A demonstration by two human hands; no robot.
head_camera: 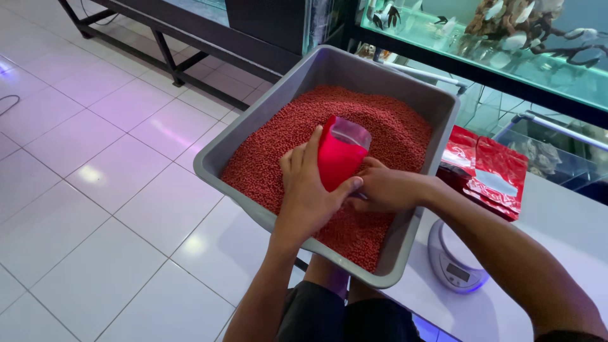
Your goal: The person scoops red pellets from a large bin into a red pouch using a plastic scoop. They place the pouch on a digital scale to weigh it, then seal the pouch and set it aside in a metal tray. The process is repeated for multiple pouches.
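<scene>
A grey plastic tub rests on my lap, filled with small red pellets. Standing in the pellets is a red pouch with a clear open top. My left hand wraps around the pouch's left side and front, thumb at its lower right. On the pouch's right side, my right hand grips its lower edge, fingers partly hidden behind the left hand.
Several flat red pouches lie stacked on the white table to the right. A small digital scale sits near the tub's right corner. Aquariums stand behind, a dark metal stand at the back left, white floor tiles at left.
</scene>
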